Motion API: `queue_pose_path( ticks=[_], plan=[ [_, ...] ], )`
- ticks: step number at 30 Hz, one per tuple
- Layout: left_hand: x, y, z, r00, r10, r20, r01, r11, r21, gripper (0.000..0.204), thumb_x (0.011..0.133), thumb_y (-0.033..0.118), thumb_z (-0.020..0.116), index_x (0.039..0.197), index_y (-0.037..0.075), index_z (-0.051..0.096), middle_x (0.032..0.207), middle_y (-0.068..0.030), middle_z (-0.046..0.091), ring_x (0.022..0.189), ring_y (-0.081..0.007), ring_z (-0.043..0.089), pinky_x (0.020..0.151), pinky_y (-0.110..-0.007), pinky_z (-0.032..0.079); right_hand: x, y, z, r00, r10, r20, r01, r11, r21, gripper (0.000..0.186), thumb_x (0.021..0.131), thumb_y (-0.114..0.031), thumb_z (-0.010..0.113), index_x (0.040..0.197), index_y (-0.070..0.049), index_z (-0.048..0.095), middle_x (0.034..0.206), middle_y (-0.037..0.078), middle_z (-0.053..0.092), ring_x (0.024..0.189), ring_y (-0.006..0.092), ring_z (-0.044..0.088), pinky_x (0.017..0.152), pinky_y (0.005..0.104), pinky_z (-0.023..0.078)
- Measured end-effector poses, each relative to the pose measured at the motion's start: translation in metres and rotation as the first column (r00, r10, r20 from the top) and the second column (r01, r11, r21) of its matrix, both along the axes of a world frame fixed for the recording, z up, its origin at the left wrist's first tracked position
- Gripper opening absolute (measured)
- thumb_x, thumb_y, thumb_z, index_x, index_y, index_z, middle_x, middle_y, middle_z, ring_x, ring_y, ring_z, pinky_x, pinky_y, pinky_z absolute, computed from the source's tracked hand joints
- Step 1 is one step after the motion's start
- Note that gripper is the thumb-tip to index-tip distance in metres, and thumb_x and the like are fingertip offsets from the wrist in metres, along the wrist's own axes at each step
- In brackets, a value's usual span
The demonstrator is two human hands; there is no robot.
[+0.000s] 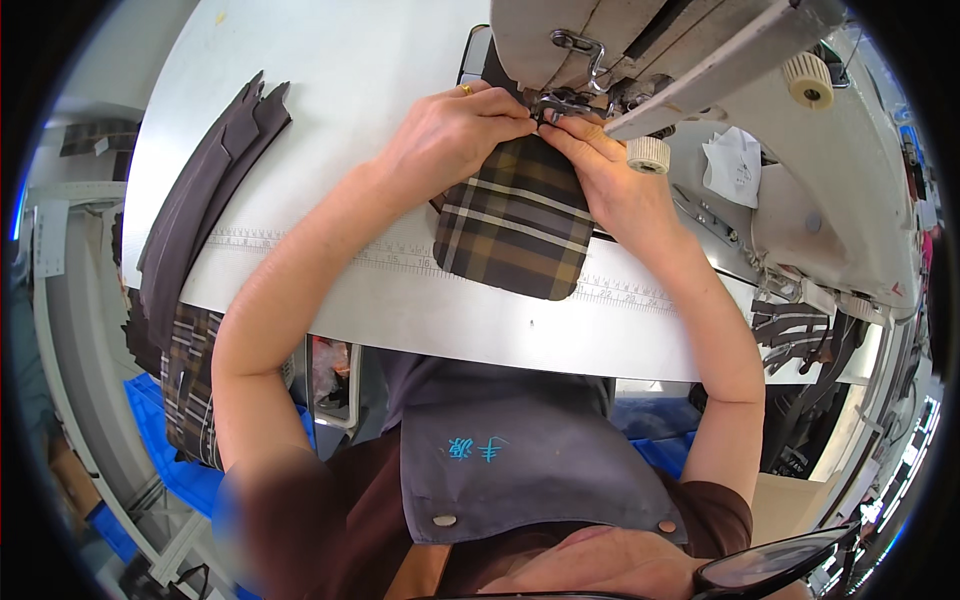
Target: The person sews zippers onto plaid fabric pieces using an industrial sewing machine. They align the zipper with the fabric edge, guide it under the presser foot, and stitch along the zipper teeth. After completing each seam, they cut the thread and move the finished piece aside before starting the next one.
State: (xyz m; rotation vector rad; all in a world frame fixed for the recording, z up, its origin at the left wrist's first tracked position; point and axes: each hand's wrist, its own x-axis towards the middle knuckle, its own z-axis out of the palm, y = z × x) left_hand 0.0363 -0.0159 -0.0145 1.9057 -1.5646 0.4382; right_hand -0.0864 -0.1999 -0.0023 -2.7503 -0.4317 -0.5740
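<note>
The fisheye head view looks steeply down from near the wearer's head, taking in the left hand (455, 132) and right hand (618, 182) on the white table (350, 110), the apron (530, 475) below and the sewing machine (850, 175) at upper right.

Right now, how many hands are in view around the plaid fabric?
2: the left hand at the upper left of the plaid fabric, and the right hand at its upper right. No others show; some fingertips are partly hidden.
</note>
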Motion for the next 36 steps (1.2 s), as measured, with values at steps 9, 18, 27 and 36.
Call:
queue_pose_path(
  ticks=[9, 18, 27, 36],
  plan=[
    [0.003, -0.003, -0.003, 1.0, -0.003, 0.002, 0.003, 1.0, -0.018, 0.023, 0.069, 0.001, 0.059, 0.089, 0.007, 0.07, 0.091, -0.0016, 0.066, 0.084, -0.022, 0.063, 0.07, -0.031, 0.054, 0.003, -0.003, -0.002, 1.0, -0.013, 0.02, 0.014, 0.999, -0.036, 0.037, 0.078, 0.002, 0.058, 0.111, -0.011, 0.063, 0.112, 0.003, 0.063, 0.093, 0.0255, 0.059, 0.076, 0.034, 0.051],
    [0.006, -0.003, -0.002, 1.0, -0.01, 0.018, 0.01, 1.0, -0.012, 0.023, 0.07, 0.002, 0.059, 0.089, 0.007, 0.07, 0.092, -0.0018, 0.066, 0.085, -0.022, 0.063, 0.071, -0.031, 0.053, 0.001, 0.0, -0.002, 0.994, -0.066, -0.082, 0.067, 0.998, 0.008, 0.031, 0.081, 0.0, 0.058, 0.11, -0.011, 0.063, 0.112, 0.004, 0.062, 0.096, 0.0263, 0.061, 0.077, 0.0348, 0.05],
    [0.001, 0.004, 0.0, 1.0, -0.026, 0.009, 0.026, 1.0, 0.0, 0.025, 0.068, 0.002, 0.061, 0.091, 0.007, 0.069, 0.096, -0.0003, 0.066, 0.089, -0.0207, 0.061, 0.078, -0.032, 0.051, 0.002, -0.002, 0.001, 1.0, 0.014, -0.008, -0.014, 0.999, 0.042, 0.033, 0.081, 0.002, 0.059, 0.111, -0.011, 0.063, 0.108, 0.004, 0.064, 0.097, 0.0245, 0.062, 0.078, 0.0333, 0.05],
    [0.013, 0.006, 0.009, 0.953, 0.135, -0.271, -0.113, 0.989, 0.094, 0.022, 0.076, 0.005, 0.062, 0.098, 0.007, 0.065, 0.116, -0.0032, 0.062, 0.109, -0.0275, 0.057, 0.099, -0.042, 0.04, -0.053, -0.024, 0.012, 0.98, -0.18, 0.091, 0.177, 0.984, 0.035, 0.034, 0.078, -0.003, 0.063, 0.112, -0.004, 0.06, 0.116, 0.011, 0.059, 0.109, 0.031, 0.054, 0.093, 0.0372, 0.044]
  ],
)
